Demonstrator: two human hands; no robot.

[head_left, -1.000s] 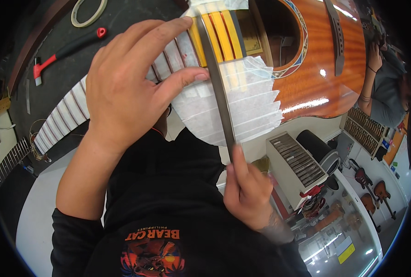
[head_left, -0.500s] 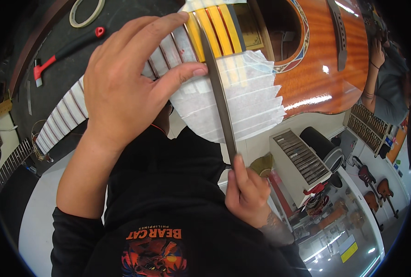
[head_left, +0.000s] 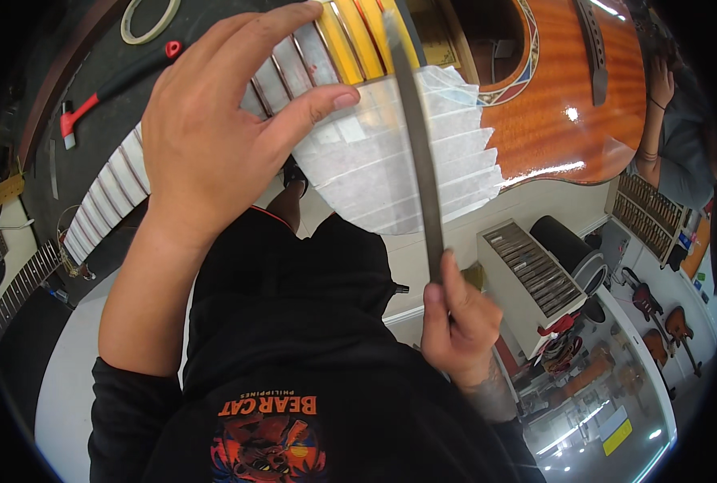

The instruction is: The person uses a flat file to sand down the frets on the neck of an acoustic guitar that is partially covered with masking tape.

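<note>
An acoustic guitar (head_left: 564, 149) with a glossy reddish-brown body lies in front of me, its neck running to the left. White masking tape (head_left: 455, 157) covers the body beside the fretboard end. Yellow strips (head_left: 344, 50) fill the gaps between the highest frets, and pale tape covers the gaps further down the neck. My left hand (head_left: 214, 129) lies across the fretboard, fingers stretched and thumb apart, its tips by the yellow strips. In my right hand (head_left: 463, 322) is one end of a long, flat metal file (head_left: 423, 173), whose far end lies over the last yellow strips.
On the dark bench at left are a red-and-black hammer (head_left: 117, 87) and a tape roll (head_left: 148, 18). A box of slim metal tools (head_left: 531, 278) stands on the right, near a glass-topped case (head_left: 600, 402). Another person (head_left: 684, 113) is at far right.
My right hand and the file have moved right, so the file now crosses the last yellow strips near the soundhole. My left hand stays in nearly the same place.
</note>
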